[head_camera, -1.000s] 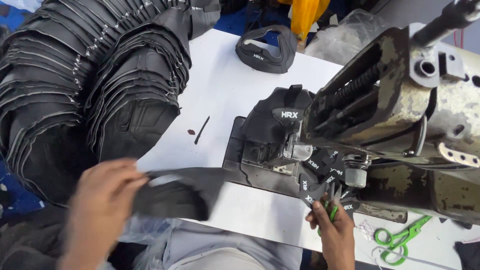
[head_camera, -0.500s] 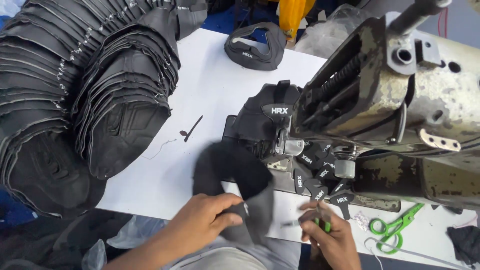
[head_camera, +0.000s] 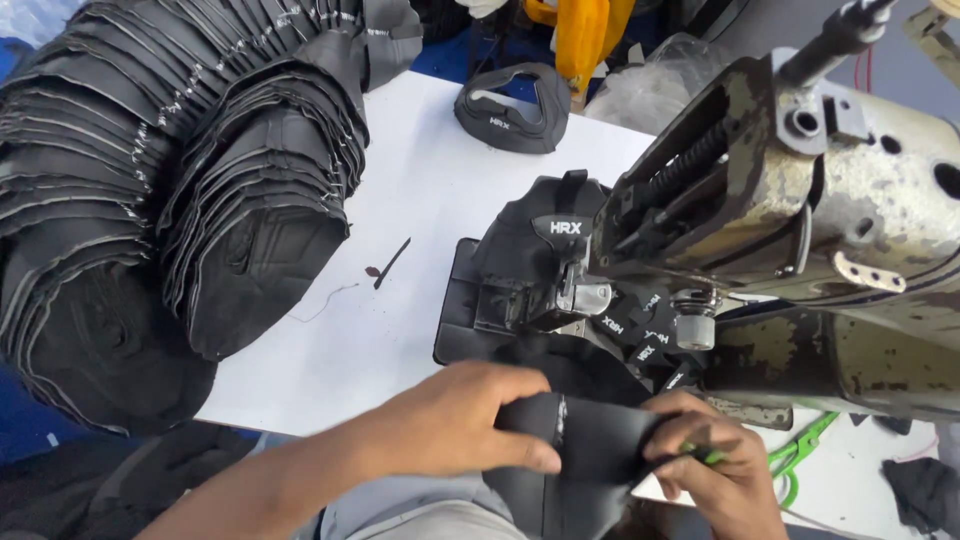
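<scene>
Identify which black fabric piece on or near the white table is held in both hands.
The black piece at the bottom edge, in front of the sewing machine: left hand and right hand grip it. The stacked pieces lie untouched at the left.

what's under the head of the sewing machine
Under the sewing machine head sit stitched black fabric pieces and small black tabs with white print. The needle and the plate beneath them are covered.

Both hands (head_camera: 470, 430) bare, no gloves, rings; forearms sleeveless; grey garment (head_camera: 400, 505) on lap.
</scene>
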